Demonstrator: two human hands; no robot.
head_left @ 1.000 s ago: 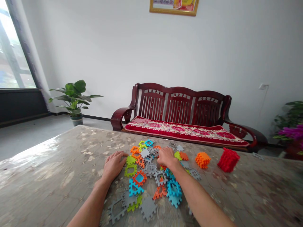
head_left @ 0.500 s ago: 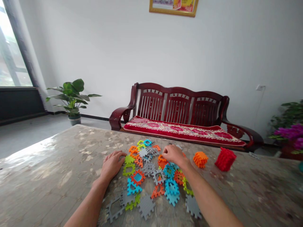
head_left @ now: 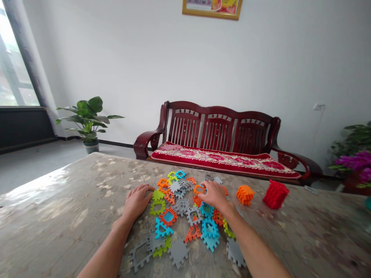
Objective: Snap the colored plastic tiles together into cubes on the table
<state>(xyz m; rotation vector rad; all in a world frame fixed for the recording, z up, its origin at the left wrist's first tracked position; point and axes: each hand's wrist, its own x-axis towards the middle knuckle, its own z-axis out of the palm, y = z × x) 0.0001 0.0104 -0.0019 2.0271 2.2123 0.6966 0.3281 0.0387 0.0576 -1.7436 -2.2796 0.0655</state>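
Orange frame [head_left: 196, 189], face up, broadest sideways, at right hand [head_left: 214, 194], fingers' hold unclear; left hand [head_left: 138, 199], fingers loose

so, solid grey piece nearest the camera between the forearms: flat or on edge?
Flat: the grey piece lies on the table, its broad toothed face up.

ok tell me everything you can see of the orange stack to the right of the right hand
The orange stack is a blocky pile of pieces with notched edges, bright orange and plastic-looking, layered one on another. Its top face looks plain; the lower pieces show only as jagged edges, too small to count. It stands on the patterned table, between the right hand and the red block, apart from both. Only the table seems to touch it.
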